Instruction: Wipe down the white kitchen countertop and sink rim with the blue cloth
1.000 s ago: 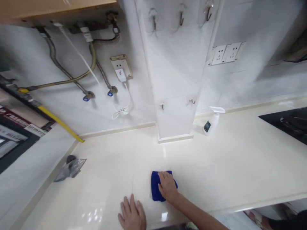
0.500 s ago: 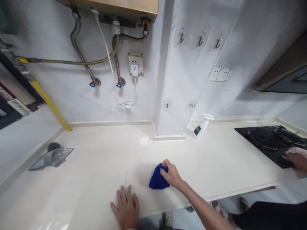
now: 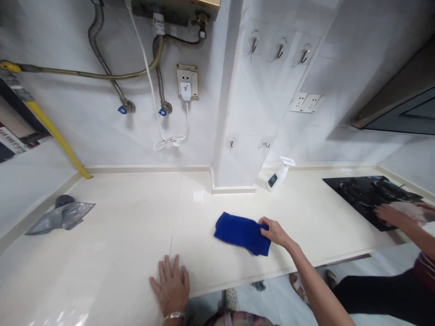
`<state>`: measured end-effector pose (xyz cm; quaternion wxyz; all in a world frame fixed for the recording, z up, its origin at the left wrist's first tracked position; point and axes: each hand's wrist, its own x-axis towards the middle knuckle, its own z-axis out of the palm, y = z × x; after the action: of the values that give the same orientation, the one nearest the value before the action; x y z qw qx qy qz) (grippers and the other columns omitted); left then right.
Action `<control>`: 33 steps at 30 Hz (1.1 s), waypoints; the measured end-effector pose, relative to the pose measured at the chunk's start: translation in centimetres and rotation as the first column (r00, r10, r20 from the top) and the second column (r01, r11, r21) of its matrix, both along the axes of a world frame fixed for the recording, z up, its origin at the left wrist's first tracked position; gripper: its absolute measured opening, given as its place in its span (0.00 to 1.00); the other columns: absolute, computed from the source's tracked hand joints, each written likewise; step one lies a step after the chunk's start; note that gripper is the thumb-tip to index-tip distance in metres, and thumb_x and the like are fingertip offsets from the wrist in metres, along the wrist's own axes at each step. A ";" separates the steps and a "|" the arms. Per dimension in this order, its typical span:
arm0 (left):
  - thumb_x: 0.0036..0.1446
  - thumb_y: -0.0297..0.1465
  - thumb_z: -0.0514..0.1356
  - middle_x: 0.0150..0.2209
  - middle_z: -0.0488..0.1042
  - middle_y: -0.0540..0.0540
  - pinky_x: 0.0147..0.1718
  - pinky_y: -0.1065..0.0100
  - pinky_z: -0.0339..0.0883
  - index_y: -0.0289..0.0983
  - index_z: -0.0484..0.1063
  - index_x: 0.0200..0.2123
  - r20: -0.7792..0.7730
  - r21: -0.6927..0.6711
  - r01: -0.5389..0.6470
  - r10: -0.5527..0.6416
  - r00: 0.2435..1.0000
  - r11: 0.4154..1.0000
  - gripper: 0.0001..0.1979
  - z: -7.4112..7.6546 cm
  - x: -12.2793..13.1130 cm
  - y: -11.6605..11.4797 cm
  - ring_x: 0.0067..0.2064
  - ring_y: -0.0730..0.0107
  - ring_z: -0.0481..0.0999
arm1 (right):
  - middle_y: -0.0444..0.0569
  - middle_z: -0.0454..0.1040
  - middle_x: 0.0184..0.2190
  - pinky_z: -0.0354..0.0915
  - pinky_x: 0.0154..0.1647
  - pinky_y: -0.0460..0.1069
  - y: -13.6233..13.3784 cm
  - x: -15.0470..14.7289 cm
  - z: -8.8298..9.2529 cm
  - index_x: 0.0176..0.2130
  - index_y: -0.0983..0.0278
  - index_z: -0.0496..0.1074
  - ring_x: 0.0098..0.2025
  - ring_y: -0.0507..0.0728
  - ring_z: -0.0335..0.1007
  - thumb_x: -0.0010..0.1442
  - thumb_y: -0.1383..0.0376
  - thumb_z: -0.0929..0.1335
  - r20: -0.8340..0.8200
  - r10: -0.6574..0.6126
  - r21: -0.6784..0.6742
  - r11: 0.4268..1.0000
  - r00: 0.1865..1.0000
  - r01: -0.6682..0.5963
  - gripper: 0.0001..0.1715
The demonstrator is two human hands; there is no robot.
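Observation:
A blue cloth (image 3: 239, 232) lies spread in a long strip on the cream countertop (image 3: 129, 226). My right hand (image 3: 274, 232) pinches its right end between thumb and fingers, low over the surface. Flat on the counter near the front edge rests my left hand (image 3: 171, 287), fingers spread, nothing in it. Beyond the cloth, a white spray bottle (image 3: 279, 175) stands by the wall next to the pillar.
At the right, another person's hands (image 3: 390, 214) hold a pale cloth (image 3: 408, 213) at the black gas stove (image 3: 360, 192). A grey plastic bag (image 3: 64, 217) lies at the left. Hoses, a socket (image 3: 187, 81) and hooks are on the wall.
My right hand has moved right, and the blue cloth, bunched before, is now stretched out. My left hand stays flat on the counter. The other person's second hand has come into view.

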<state>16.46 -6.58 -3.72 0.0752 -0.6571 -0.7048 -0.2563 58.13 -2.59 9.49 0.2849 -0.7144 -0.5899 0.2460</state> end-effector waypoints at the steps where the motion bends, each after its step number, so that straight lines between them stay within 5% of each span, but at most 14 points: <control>1: 0.67 0.34 0.52 0.70 0.65 0.29 0.68 0.24 0.49 0.36 0.71 0.62 -0.003 -0.005 0.001 -0.001 1.000 1.000 0.23 0.0 -0.1 0.0 0.72 0.39 0.61 | 0.49 0.80 0.37 0.71 0.43 0.52 -0.5 1.1 -1.1 0.36 0.60 0.75 0.39 0.60 0.76 0.51 0.64 0.69 0.057 -0.015 -0.018 1.000 0.998 0.016 0.10; 5: 0.68 0.35 0.51 0.70 0.64 0.28 0.67 0.22 0.48 0.36 0.70 0.63 -0.006 -0.042 0.010 -0.010 1.000 0.999 0.23 -0.5 -0.5 0.1 0.73 0.36 0.59 | 0.61 0.76 0.58 0.68 0.60 0.62 -2.2 1.3 -5.1 0.50 0.62 0.76 0.57 0.67 0.74 0.58 0.61 0.68 0.142 -0.120 0.068 0.991 0.983 0.111 0.21; 9: 0.68 0.32 0.51 0.70 0.65 0.32 0.68 0.28 0.55 0.38 0.70 0.63 0.034 -0.086 0.181 -0.179 0.983 0.980 0.23 -0.5 0.4 0.5 0.75 0.38 0.55 | 0.58 0.70 0.65 0.58 0.69 0.72 -4.2 -2.4 -9.7 0.62 0.58 0.72 0.69 0.69 0.64 0.60 0.59 0.69 0.246 0.114 0.165 0.974 0.962 -0.158 0.30; 12: 0.67 0.30 0.52 0.70 0.67 0.38 0.67 0.38 0.65 0.41 0.68 0.64 0.089 -0.117 0.487 -0.479 0.873 0.866 0.24 0.5 3.5 1.9 0.73 0.46 0.60 | 0.57 0.71 0.65 0.52 0.70 0.77 -5.6 -4.0 -12.2 0.60 0.58 0.73 0.72 0.69 0.59 0.63 0.65 0.67 0.297 0.158 0.258 0.936 0.942 -0.239 0.26; 15: 0.66 0.28 0.53 0.71 0.64 0.44 0.68 0.50 0.68 0.44 0.64 0.67 0.100 -0.116 0.632 -0.624 0.775 0.766 0.27 1.7 7.9 4.7 0.74 0.55 0.58 | 0.57 0.77 0.59 0.56 0.70 0.75 -5.8 -3.7 -13.0 0.54 0.58 0.77 0.68 0.66 0.66 0.68 0.66 0.64 0.245 0.115 0.333 0.923 0.963 -0.195 0.19; 20: 0.62 0.27 0.58 0.58 0.80 0.43 0.60 0.52 0.77 0.42 0.78 0.54 0.143 -0.119 0.717 -0.703 0.697 0.687 0.18 3.0 13.0 9.7 0.64 0.53 0.75 | 0.54 0.84 0.47 0.67 0.65 0.68 -3.7 -2.6 -10.9 0.44 0.58 0.80 0.56 0.65 0.79 0.70 0.61 0.62 0.122 0.056 0.275 0.957 0.991 -0.087 0.17; 22: 0.64 0.29 0.59 0.47 0.85 0.43 0.53 0.54 0.81 0.40 0.81 0.44 0.178 -0.113 0.736 -0.715 0.676 0.668 0.10 3.8 13.7 11.3 0.53 0.57 0.82 | 0.52 0.84 0.42 0.73 0.58 0.62 -2.6 -2.3 -9.5 0.44 0.57 0.79 0.47 0.63 0.82 0.70 0.59 0.60 0.080 -0.016 0.259 0.966 0.997 -0.005 0.19; 25: 0.67 0.33 0.58 0.40 0.85 0.45 0.44 0.61 0.81 0.37 0.78 0.42 0.234 -0.078 0.755 -0.724 0.649 0.651 0.10 6.0 14.4 13.2 0.42 0.67 0.84 | 0.51 0.83 0.38 0.76 0.51 0.57 -0.6 -1.9 -7.4 0.44 0.57 0.77 0.40 0.61 0.81 0.72 0.57 0.57 0.054 -0.076 0.284 0.957 0.996 0.058 0.21; 29: 0.70 0.36 0.54 0.36 0.82 0.47 0.40 0.63 0.80 0.36 0.75 0.43 0.284 0.015 0.739 -0.711 0.643 0.674 0.12 10.7 15.8 16.1 0.36 0.71 0.82 | 0.53 0.81 0.40 0.75 0.53 0.57 2.8 -0.9 -4.1 0.46 0.60 0.76 0.42 0.61 0.81 0.74 0.55 0.57 0.043 -0.092 0.373 0.925 0.995 0.070 0.23; 33: 0.70 0.37 0.53 0.39 0.83 0.45 0.43 0.61 0.80 0.35 0.74 0.45 0.290 0.137 0.708 -0.711 0.640 0.693 0.14 17.1 17.0 19.5 0.40 0.68 0.83 | 0.54 0.81 0.44 0.73 0.58 0.57 6.6 0.4 0.9 0.49 0.60 0.76 0.48 0.61 0.79 0.75 0.53 0.57 0.043 -0.097 0.461 0.885 0.994 0.066 0.23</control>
<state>33.46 12.91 13.38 -0.1433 -0.8291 -0.3917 -0.3723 58.56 3.98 10.37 0.4365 -0.6585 -0.6097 0.0643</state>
